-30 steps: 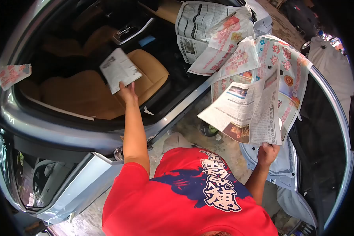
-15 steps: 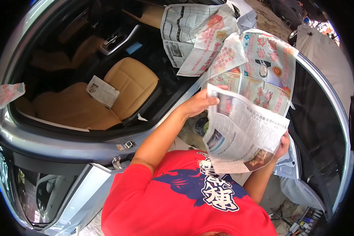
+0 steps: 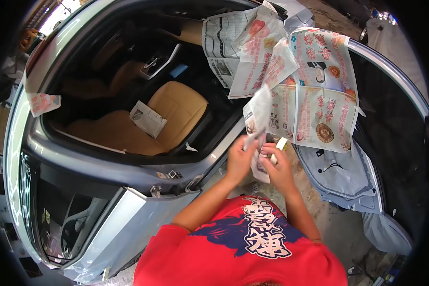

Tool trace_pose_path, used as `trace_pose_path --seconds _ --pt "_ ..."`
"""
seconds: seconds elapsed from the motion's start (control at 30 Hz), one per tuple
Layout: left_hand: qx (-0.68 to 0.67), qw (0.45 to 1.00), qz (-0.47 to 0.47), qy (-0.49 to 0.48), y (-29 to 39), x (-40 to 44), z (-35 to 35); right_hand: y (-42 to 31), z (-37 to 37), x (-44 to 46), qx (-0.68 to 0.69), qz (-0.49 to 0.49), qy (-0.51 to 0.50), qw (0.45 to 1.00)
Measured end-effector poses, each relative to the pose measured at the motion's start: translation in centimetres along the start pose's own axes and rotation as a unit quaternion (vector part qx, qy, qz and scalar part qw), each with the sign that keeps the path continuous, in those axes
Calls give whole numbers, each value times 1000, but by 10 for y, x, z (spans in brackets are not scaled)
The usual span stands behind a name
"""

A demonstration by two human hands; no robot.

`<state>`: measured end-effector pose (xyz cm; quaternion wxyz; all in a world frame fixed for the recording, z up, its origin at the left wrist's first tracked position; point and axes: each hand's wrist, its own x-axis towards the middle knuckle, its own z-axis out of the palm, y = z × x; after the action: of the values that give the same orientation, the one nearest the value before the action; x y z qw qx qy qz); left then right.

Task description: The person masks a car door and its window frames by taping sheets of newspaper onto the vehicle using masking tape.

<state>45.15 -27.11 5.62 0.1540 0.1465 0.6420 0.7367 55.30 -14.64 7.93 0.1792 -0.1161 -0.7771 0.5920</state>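
My left hand (image 3: 240,161) is closed on a sheet of newspaper (image 3: 258,112), which is now bunched into a narrow, partly blurred strip. Beside it, my right hand (image 3: 279,169) has its fingers curled around a pale ring that looks like a roll of masking tape (image 3: 279,147), and its fingertips meet the newspaper's lower part. Both hands are close together in front of my chest, over the gap by the open car door. Just beyond them, printed newspaper sheets (image 3: 326,90) cover part of the door, and more paper (image 3: 248,57) hangs over the front of the door opening.
On the left is the car's tan seat (image 3: 178,109) with a folded newspaper (image 3: 148,119) lying on it. A torn paper scrap (image 3: 45,103) hangs on the roof edge. The door's inner panel (image 3: 341,174) and dark window glass (image 3: 391,114) stand to the right.
The newspaper, spread wide between both hands before, is now gathered narrow. My right hand has moved left toward my left hand, and the tape roll shows in it. The view has shifted slightly.
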Motion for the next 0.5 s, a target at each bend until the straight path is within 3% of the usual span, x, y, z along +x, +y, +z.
trace_pose_path --seconds 0.03,0.1,0.2,0.33,0.5 --pt "-22 998 -55 -9 -1 -11 7 -3 8 -4 -29 -18 10 999" --pt "-66 994 -70 -57 5 -25 11 0 10 -3 -46 -33 27 998" --pt "-6 993 38 -111 -2 -34 8 9 -6 -10 13 -3 11 1000" --pt "-99 974 -51 -195 12 -37 3 2 -24 -20 108 78 -23 991" --pt "-58 969 -68 -231 -6 -35 8 6 -37 -31 42 4 -22 999"
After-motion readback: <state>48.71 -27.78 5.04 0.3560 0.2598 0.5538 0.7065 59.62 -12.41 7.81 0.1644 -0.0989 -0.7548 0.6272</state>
